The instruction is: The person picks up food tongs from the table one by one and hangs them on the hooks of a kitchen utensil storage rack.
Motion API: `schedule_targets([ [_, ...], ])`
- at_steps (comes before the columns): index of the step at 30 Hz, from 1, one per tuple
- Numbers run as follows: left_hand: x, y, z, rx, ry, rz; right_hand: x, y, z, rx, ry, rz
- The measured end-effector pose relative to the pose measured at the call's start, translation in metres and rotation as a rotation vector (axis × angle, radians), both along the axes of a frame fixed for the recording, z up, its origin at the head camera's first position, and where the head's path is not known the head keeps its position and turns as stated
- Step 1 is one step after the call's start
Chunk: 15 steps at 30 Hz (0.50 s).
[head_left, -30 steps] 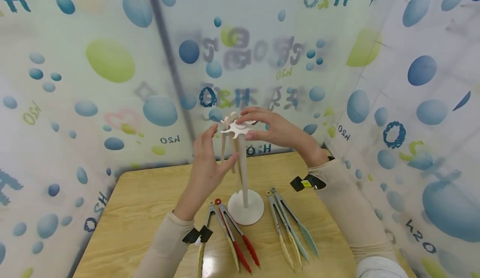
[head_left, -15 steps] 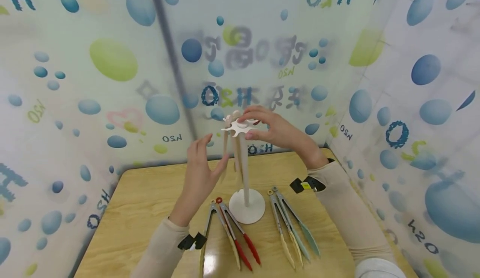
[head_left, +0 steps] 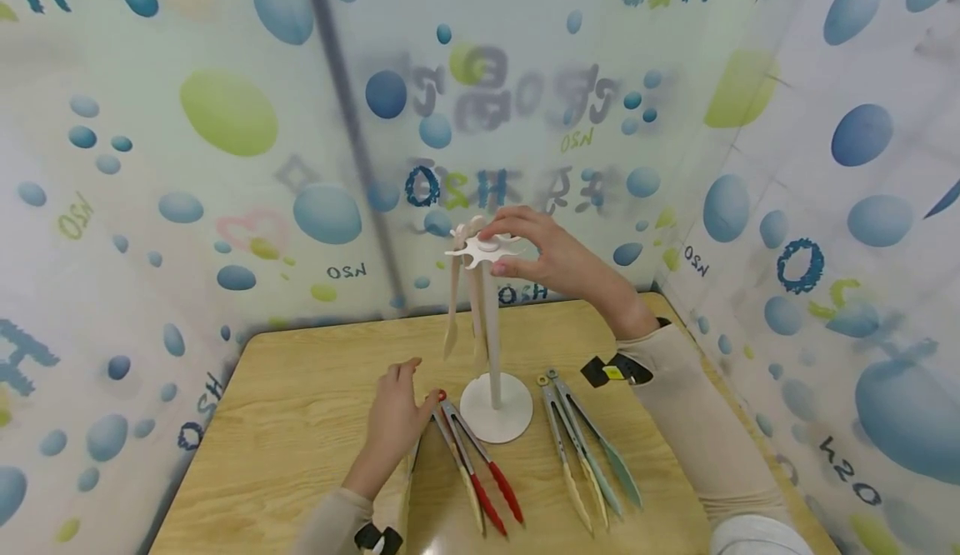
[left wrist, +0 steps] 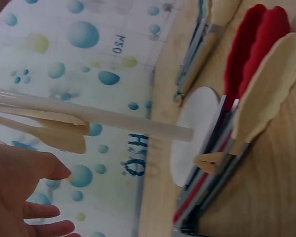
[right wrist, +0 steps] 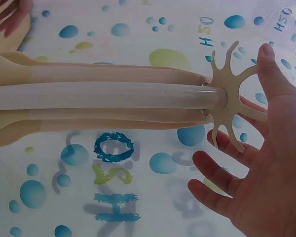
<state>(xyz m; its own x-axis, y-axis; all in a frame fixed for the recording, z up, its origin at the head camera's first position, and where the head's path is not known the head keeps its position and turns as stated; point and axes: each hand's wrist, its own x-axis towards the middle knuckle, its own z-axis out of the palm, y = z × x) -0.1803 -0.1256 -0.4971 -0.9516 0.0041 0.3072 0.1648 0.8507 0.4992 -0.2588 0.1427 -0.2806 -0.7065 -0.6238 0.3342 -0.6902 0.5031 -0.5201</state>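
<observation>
Apparently, the step in hand is hanging tools on the white stand, with the left hand free for the reach. Its fingers are loosely spread and have hold of nothing; in the head view its thumb overlaps the top end of the red tongs, but the left wrist view shows it apart from them. The right hand has its thumb and fingers bent round the hooked top of the stand, seemingly to steady it. The stand is upright on the table, and at least 2 pale utensils hang beside its pole. Lying near its base are the red tongs and cream tongs to the left, and yellowish tongs and green tongs to the right. Probably the next move calls for the left hand to lower, pinch 1 pair near its top end and lift it clear of its neighbour, while the right hand stops the stand tipping.
</observation>
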Motion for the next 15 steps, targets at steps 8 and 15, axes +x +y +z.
schedule_targets([
  [8,0.013,-0.005,-0.047,-0.06,-0.163,0.038,0.004,-0.003,-0.002,-0.002,0.015,-0.049],
  [15,0.018,-0.011,-0.072,-0.105,-0.244,0.039,0.007,-0.007,-0.002,-0.014,0.05,-0.072],
])
